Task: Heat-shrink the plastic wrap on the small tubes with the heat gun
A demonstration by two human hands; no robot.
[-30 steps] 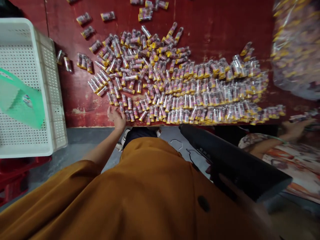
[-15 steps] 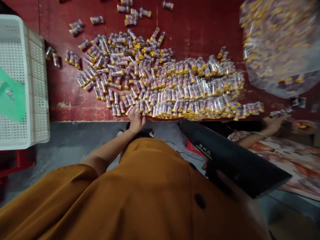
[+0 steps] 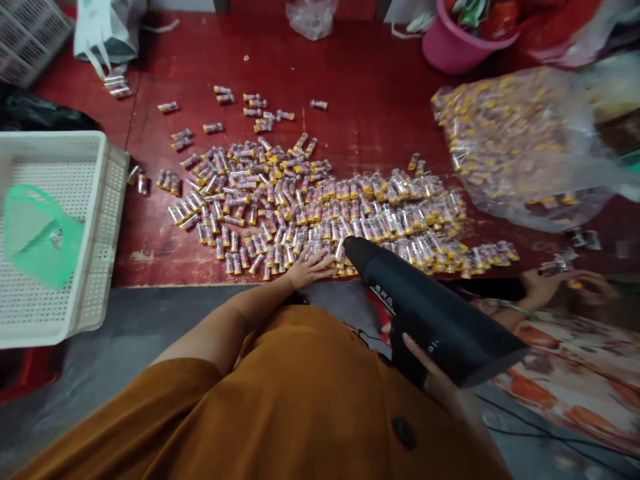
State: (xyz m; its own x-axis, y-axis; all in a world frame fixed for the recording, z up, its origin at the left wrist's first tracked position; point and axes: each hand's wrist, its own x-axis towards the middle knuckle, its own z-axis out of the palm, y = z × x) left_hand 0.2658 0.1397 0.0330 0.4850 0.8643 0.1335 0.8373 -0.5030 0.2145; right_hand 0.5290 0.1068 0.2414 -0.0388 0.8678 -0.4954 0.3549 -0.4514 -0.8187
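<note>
A wide spread of small yellow-capped tubes (image 3: 320, 200) in clear wrap covers the red table (image 3: 360, 107). My left hand (image 3: 310, 267) lies flat with fingers spread on the tubes at the table's front edge. My right hand (image 3: 430, 380) grips the handle of a black heat gun (image 3: 430, 313), whose nozzle points at the front rows of tubes just right of my left hand.
A white perforated crate (image 3: 95, 267) holding a green bag (image 3: 40, 237) stands at the left. A clear bag of tubes (image 3: 515, 147) lies at the right, a pink bucket (image 3: 460, 47) behind it. Another person's hand (image 3: 545, 283) works at the right edge.
My left hand slid right along the table's front edge. The heat gun's nozzle rose up to the tubes. The view tilted up, showing more of the far table.
</note>
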